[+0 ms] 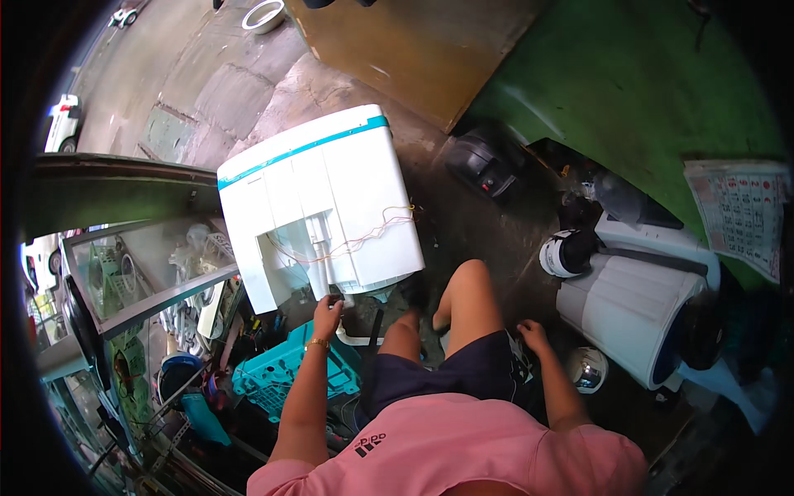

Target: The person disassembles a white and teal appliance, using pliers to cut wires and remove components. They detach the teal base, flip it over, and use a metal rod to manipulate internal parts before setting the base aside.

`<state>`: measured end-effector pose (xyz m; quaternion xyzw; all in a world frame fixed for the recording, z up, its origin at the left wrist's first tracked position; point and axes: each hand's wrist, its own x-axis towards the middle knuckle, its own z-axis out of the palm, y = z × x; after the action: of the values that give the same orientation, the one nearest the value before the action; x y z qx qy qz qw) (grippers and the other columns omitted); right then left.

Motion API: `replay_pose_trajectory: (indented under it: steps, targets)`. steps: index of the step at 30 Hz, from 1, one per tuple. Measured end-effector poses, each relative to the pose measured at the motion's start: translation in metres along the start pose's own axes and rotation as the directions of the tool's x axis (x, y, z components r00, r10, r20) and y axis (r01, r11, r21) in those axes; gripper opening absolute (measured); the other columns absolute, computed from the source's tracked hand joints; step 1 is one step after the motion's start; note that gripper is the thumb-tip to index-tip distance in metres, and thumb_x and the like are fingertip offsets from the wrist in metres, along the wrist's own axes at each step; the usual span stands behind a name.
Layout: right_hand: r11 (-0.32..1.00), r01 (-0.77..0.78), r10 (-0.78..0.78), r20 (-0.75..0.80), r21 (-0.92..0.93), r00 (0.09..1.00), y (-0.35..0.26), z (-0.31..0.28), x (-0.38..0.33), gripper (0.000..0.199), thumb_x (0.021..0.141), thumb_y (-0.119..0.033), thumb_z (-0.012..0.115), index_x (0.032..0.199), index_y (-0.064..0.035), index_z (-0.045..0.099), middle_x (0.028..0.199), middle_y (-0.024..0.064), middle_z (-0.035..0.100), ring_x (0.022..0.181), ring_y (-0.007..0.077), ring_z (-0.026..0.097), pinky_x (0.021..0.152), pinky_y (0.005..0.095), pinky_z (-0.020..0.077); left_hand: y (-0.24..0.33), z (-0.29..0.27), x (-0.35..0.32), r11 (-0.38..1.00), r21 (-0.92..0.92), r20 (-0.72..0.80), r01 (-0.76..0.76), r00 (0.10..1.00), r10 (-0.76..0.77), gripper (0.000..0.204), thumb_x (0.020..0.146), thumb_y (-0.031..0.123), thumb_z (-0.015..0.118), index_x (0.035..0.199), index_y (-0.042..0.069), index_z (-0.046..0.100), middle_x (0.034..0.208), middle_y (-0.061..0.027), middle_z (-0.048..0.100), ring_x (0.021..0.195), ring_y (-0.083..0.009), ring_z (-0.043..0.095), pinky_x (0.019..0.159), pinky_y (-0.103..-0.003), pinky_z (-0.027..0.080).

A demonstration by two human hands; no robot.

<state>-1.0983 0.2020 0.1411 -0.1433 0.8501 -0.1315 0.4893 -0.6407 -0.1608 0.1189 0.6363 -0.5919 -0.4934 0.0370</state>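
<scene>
A large white washing machine body (376, 190) with a teal band stands tilted in front of me. Its open lower panel shows a white upright pipe (319, 273) and thin loose wires (364, 241). My left hand (328, 311), with a gold band at the wrist, is at the lower end of that pipe, its fingers curled round it. Just below, a white curved hose (357, 339) bends away beneath the machine. My right hand (532, 332) hangs beside my right thigh, fingers curled; what they hold, if anything, is too small to make out.
Left of me are a teal plastic crate-like part (285, 372) and a glass-sided cabinet (149, 269) full of parts. To the right lie another white machine body (633, 310), a metal pot (587, 369) and a black case (484, 163). A calendar (738, 211) hangs on the green wall.
</scene>
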Motion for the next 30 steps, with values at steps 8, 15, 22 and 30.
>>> replay_pose_trajectory:
  steps: [8,15,22,30]
  targets:
    - [0.989,0.082,-0.088,-0.042,-0.126,0.995,-0.084,-0.069,0.159,0.026,0.087,-0.021,0.064,0.103,-0.0006,0.067,0.088,0.0119,0.069,0.076,0.0217,0.066,0.066,0.0338,0.0528,0.098,0.038,0.139,0.926,0.230,-0.146,-0.299,0.930,0.337,0.030,0.081,0.022,0.067,0.105,0.005,0.065,0.103,-0.0140,0.062,0.100,-0.0344,0.056,0.087,-0.043,0.045]
    - [0.864,0.394,-0.429,-0.049,-0.313,0.902,-0.221,-0.064,0.383,0.024,0.082,-0.022,0.069,0.096,-0.0021,0.068,0.091,0.0164,0.069,0.088,0.0314,0.067,0.079,0.0407,0.0517,0.234,0.044,0.339,0.848,0.459,-0.265,-0.264,0.871,0.415,0.040,0.079,0.033,0.072,0.111,0.012,0.061,0.112,-0.0087,0.057,0.106,-0.0323,0.052,0.084,-0.045,0.045]
    - [0.710,0.491,-0.633,-0.150,-0.506,0.760,-0.378,-0.053,0.487,0.059,0.066,-0.015,0.081,0.116,-0.0040,0.051,0.122,0.0179,0.048,0.116,0.0378,0.047,0.099,0.0435,0.0393,0.306,0.061,0.520,0.721,0.673,-0.248,-0.164,0.869,0.429,0.054,0.077,0.050,0.071,0.115,0.012,0.060,0.117,-0.0058,0.057,0.116,-0.0277,0.051,0.088,-0.046,0.044]
    - [0.868,0.374,-0.437,-0.146,-0.325,0.887,-0.279,-0.080,0.564,0.084,0.062,-0.026,0.089,0.122,-0.0019,0.036,0.119,0.0237,0.050,0.112,0.0354,0.052,0.096,0.0397,0.0423,0.275,0.024,0.614,0.571,0.815,0.091,-0.095,0.995,0.034,0.088,0.073,0.083,0.049,0.125,0.013,0.059,0.126,-0.0101,0.060,0.120,-0.0292,0.055,0.103,-0.054,0.032]
